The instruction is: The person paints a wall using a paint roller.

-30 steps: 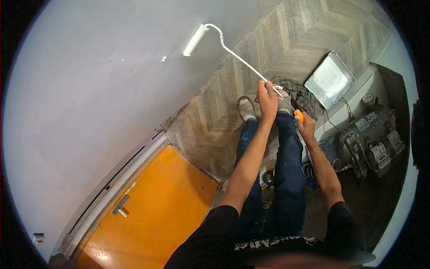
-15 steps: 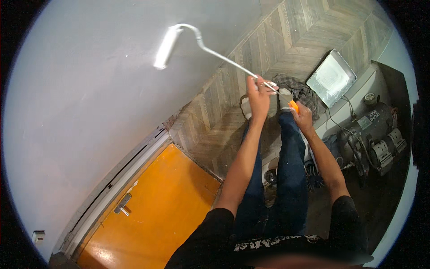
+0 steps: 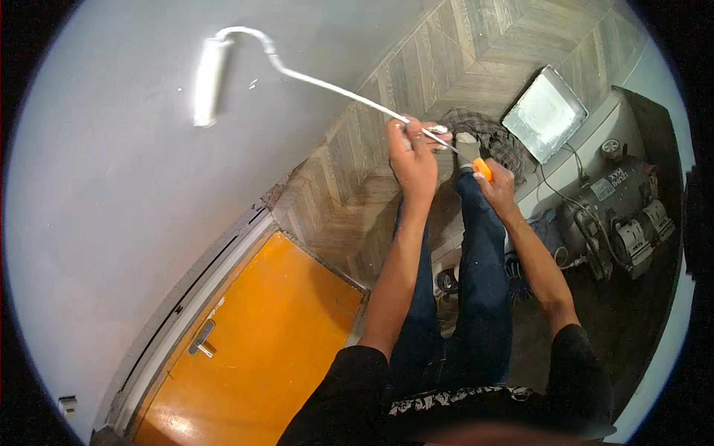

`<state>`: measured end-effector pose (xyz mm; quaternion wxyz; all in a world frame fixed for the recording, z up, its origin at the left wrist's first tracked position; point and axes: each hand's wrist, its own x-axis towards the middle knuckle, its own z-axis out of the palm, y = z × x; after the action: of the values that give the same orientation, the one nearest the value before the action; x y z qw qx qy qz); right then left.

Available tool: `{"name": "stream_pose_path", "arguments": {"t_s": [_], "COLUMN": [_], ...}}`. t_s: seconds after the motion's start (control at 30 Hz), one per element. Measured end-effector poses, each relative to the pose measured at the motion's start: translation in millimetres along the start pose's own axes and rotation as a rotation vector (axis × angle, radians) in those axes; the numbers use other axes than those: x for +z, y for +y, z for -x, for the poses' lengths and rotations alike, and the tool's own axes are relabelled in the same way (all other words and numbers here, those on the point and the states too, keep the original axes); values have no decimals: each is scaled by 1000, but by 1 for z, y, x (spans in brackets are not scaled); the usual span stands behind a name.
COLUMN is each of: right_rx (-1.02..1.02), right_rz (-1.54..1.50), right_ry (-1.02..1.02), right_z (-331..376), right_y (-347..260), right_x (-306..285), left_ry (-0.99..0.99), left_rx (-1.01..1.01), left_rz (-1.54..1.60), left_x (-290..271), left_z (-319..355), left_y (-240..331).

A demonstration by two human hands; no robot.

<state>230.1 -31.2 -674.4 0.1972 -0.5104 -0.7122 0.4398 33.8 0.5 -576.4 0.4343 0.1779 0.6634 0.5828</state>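
A long-handled paint roller (image 3: 321, 83) is held in both my hands. My left hand (image 3: 416, 157) steadies its white metal rod, thumb and some fingers round it and other fingertips stretched out, smeared with white paint. At the rod's lower end my right hand (image 3: 498, 184) is wrapped round the orange grip. The white roller head (image 3: 211, 80) is up at the far left, over the grey wall (image 3: 141, 171); whether it touches the wall I cannot tell. Right of my hands lies a paint tray (image 3: 549, 111) coated in white paint.
An orange door (image 3: 260, 327) with a metal handle (image 3: 202, 339) stands at the lower left. Dark machinery with a tank, probably an air compressor (image 3: 621, 201), and a cable are at the right. A crumpled checked cloth (image 3: 491, 137) lies by my feet on the wood-patterned floor (image 3: 513, 37).
The roller head has swung left and slightly up along the wall. My left hand moved left with the rod, while my right hand shifted only a little.
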Motion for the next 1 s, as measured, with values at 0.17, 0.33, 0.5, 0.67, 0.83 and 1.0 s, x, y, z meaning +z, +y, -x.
{"name": "stream_pose_path", "arguments": {"t_s": [0.17, 0.33, 0.5, 0.67, 0.83, 1.0], "right_rx": [1, 196, 328, 370, 433, 400], "right_rz": [-3, 17, 62, 69, 85, 140], "right_ry": [-28, -29, 11, 59, 85, 72], "right_z": [-3, 32, 83, 98, 102, 97], "right_y": [4, 45, 84, 90, 77, 76], "right_x": [3, 15, -16, -19, -15, -20], "left_ry": [-17, -121, 105, 364, 569, 581], "left_rx": [-6, -111, -110, 65, 10, 2], "left_rz": [33, -256, -249, 78, 255, 324], "left_x": [-5, -26, -55, -92, -90, -99], "left_z": [-4, -22, -27, -63, -93, -108], "left_y": [1, -72, -28, 88, 112, 115]}}
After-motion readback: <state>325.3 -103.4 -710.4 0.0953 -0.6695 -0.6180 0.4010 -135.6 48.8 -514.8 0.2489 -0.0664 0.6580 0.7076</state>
